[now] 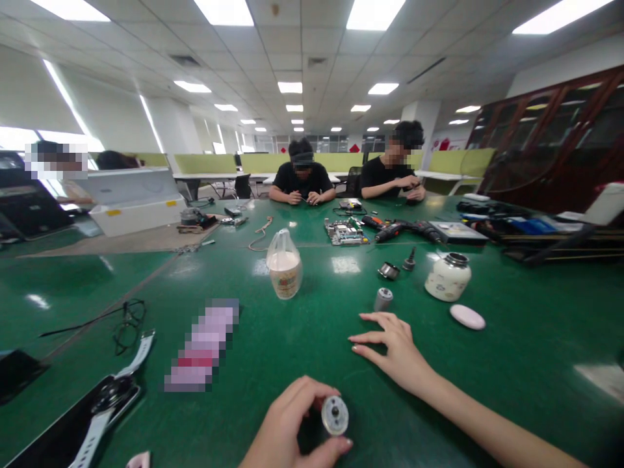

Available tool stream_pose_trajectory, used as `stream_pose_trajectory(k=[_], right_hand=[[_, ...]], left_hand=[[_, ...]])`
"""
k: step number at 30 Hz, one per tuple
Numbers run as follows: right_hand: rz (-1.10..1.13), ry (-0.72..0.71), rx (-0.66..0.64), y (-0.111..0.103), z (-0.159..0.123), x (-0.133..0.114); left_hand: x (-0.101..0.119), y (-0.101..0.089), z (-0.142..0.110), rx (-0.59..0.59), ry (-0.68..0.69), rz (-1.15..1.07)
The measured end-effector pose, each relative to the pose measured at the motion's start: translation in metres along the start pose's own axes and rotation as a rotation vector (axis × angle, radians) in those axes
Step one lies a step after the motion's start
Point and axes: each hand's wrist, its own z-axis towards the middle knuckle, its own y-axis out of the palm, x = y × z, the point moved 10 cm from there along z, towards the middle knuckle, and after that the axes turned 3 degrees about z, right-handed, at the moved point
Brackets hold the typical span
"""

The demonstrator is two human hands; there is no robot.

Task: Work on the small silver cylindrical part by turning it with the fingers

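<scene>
The left hand (292,426) pinches a small round silver metal cap (335,415) low over the green worktop (302,338). The right hand (390,348) lies flat with fingers spread, near a short grey metal cylinder (383,299) and a cream ceramic jar (448,277).

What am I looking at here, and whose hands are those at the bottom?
There is no machine: the single picture comes from a camera worn on a person's head, looking down at their own hands. The left hand pinches a small round metal part. The right hand rests flat and empty on the green table. Nearby stand a small metal cylinder, a white jar with its pale lid beside it, and a bagged drink cup. Two other people work at the far end.
</scene>
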Motion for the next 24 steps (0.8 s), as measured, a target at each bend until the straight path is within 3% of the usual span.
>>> stream_pose_trajectory(k=[8,12,16,24], right_hand=[[0.234,-0.062,-0.05,0.005,0.001,-0.014],[0.376,0.019,0.013,-0.01,-0.007,-0.041],[0.613,0.022,-0.08,-0.005,-0.023,-0.083],[0.588,-0.152,-0.08,-0.002,-0.033,-0.105]], left_hand=[[0.0,0.0,0.0,-0.009,-0.014,-0.003],[-0.001,0.001,-0.001,-0.021,-0.035,-0.037],[-0.002,0.003,-0.002,-0.018,-0.03,-0.076],[-0.017,0.011,-0.003,-0.026,0.01,-0.126]])
